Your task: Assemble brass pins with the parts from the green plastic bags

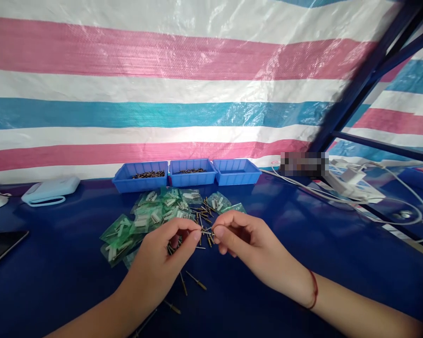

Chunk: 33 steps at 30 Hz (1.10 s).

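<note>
Between both hands, just above the blue table [303,244]: thin metal pin [206,231], held level. Left hand [162,263] fingers pinched shut on one end, right hand [246,241] fingers pinched shut on the other; red cord on right wrist. Loose pins [193,281] scattered under and just behind the hands. Green packets [141,223] piled beyond-left. Three blue bins [186,173] in a row at the far edge, left two hold dark parts. White device [51,190] far left, white cables [373,188] far right, striped tarp [162,94] behind
</note>
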Available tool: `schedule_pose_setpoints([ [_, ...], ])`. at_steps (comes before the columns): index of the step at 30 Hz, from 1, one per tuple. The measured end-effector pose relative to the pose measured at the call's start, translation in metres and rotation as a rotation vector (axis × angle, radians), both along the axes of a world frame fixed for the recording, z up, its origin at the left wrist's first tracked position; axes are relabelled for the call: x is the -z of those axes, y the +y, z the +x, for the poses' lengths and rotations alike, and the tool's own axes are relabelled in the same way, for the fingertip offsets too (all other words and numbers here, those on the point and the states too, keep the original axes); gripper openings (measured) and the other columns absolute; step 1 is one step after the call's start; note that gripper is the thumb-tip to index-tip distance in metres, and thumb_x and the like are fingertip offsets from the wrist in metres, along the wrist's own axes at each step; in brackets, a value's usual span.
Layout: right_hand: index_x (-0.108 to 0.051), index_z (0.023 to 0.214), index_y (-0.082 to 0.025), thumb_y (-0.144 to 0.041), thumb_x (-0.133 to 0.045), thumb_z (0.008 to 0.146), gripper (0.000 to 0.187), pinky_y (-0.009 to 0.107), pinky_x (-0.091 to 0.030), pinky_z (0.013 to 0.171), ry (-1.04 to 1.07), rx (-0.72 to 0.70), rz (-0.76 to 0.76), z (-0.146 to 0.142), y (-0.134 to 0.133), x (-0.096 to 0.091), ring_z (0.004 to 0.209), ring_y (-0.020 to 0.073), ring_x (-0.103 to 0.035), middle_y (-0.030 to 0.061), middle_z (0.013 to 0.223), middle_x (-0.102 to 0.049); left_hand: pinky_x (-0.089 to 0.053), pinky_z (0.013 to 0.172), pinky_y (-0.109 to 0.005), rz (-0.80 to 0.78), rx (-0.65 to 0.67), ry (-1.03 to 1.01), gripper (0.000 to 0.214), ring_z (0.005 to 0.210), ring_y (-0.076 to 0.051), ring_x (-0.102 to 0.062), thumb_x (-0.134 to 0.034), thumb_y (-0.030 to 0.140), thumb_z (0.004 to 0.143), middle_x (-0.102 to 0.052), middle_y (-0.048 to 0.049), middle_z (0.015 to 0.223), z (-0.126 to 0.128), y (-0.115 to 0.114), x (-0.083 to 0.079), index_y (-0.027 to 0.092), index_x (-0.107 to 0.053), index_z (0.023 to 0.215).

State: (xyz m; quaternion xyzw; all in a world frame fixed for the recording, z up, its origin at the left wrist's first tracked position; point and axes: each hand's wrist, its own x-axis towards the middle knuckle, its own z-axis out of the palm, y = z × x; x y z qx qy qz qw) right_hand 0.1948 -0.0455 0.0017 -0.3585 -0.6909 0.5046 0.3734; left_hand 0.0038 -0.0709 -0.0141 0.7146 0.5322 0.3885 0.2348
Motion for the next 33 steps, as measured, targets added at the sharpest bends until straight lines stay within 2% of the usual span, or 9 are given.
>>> schedule_pose_setpoints([
  [6, -0.053, 0.097, -0.024, -0.032, -0.055, 0.090, 0.010, 0.027, -0.048, 0.059, -0.063, 0.180, 0.346, 0.005, -0.005, -0.002, 0.065, 0.0133, -0.056, -0.0001, 0.077, -0.058, -0.045, 0.062, -0.025, 0.048, 0.077, 0.125, 0.017, 0.066, -0.014, -0.059, -0.049, 0.031, 0.092, -0.067, 0.0025, 0.080, -0.002, 0.012, -0.007, 0.025, -0.064, 0.089],
  [8, -0.053, 0.094, -0.022, -0.032, -0.055, 0.090, 0.011, 0.027, -0.048, 0.062, -0.213, 0.099, 0.486, 0.008, -0.009, -0.004, 0.069, 0.0137, -0.056, 0.0009, 0.081, -0.058, -0.045, 0.065, -0.026, 0.112, 0.003, 0.175, 0.018, 0.069, -0.015, -0.059, -0.049, 0.034, 0.092, -0.068, 0.0016, 0.083, -0.007, 0.028, -0.013, 0.024, -0.064, 0.090],
  [10, -0.057, 0.098, -0.019, -0.039, -0.058, 0.088, 0.022, 0.028, -0.048, 0.066, -0.443, -0.102, 0.614, 0.008, -0.014, -0.005, 0.076, 0.0157, -0.058, 0.0034, 0.089, -0.061, -0.045, 0.067, -0.026, 0.193, -0.069, 0.235, 0.021, 0.070, -0.016, -0.059, -0.048, 0.035, 0.092, -0.067, 0.0005, 0.082, -0.013, 0.052, -0.018, 0.022, -0.064, 0.090],
  [13, -0.061, 0.106, -0.018, -0.042, -0.057, 0.089, 0.030, 0.029, -0.048, 0.066, -0.764, -0.322, 0.698, 0.006, -0.019, 0.000, 0.079, 0.0183, -0.059, 0.0052, 0.097, -0.063, -0.046, 0.068, -0.028, 0.304, -0.138, 0.313, 0.022, 0.070, -0.017, -0.060, -0.047, 0.032, 0.092, -0.068, -0.0021, 0.083, -0.015, 0.095, -0.023, 0.020, -0.065, 0.089],
  [16, -0.063, 0.104, -0.019, -0.025, -0.047, 0.095, 0.020, 0.028, -0.046, 0.066, -0.881, -0.360, 0.750, 0.003, -0.020, 0.009, 0.077, 0.0169, -0.058, 0.0033, 0.094, -0.063, -0.047, 0.076, -0.035, 0.358, -0.174, 0.425, 0.024, 0.082, -0.023, -0.062, -0.045, 0.027, 0.091, -0.070, -0.0068, 0.089, -0.009, 0.134, -0.022, 0.017, -0.066, 0.092],
  [19, -0.063, 0.104, -0.017, -0.017, -0.043, 0.095, 0.022, 0.028, -0.045, 0.066, -0.897, -0.335, 0.788, 0.002, -0.019, 0.017, 0.076, 0.0169, -0.057, 0.0037, 0.092, -0.063, -0.044, 0.088, -0.044, 0.378, -0.184, 0.480, 0.027, 0.101, -0.031, -0.059, -0.047, 0.025, 0.090, -0.069, -0.0131, 0.104, 0.000, 0.150, -0.016, 0.013, -0.067, 0.103],
  [24, -0.063, 0.108, -0.011, -0.008, -0.046, 0.090, 0.024, 0.030, -0.046, 0.065, -0.881, -0.253, 0.804, 0.004, -0.014, 0.019, 0.076, 0.0199, -0.056, 0.0082, 0.090, -0.062, -0.044, 0.091, -0.040, 0.355, -0.055, 0.394, 0.030, 0.103, -0.026, -0.057, -0.045, 0.030, 0.093, -0.067, -0.0080, 0.109, 0.004, 0.109, -0.013, 0.018, -0.064, 0.113],
  [29, -0.064, 0.106, -0.012, -0.011, -0.043, 0.093, 0.025, 0.027, -0.049, 0.078, -0.426, -0.056, 0.543, 0.009, -0.002, 0.013, 0.086, 0.0159, -0.058, 0.0082, 0.096, -0.061, -0.048, 0.073, -0.029, 0.140, 0.017, 0.164, 0.030, 0.087, -0.019, -0.062, -0.042, 0.039, 0.095, -0.069, -0.0021, 0.098, -0.004, 0.043, -0.010, 0.024, -0.065, 0.105],
  [33, -0.066, 0.099, -0.017, -0.016, -0.048, 0.092, 0.019, 0.029, -0.049, 0.075, -0.199, 0.070, 0.369, 0.008, 0.004, 0.013, 0.081, 0.0148, -0.059, 0.0051, 0.090, -0.063, -0.048, 0.062, -0.025, 0.104, 0.064, 0.090, 0.018, 0.070, -0.015, -0.060, -0.058, 0.038, 0.086, -0.068, 0.0018, 0.083, -0.003, 0.021, -0.001, 0.025, -0.067, 0.095],
])
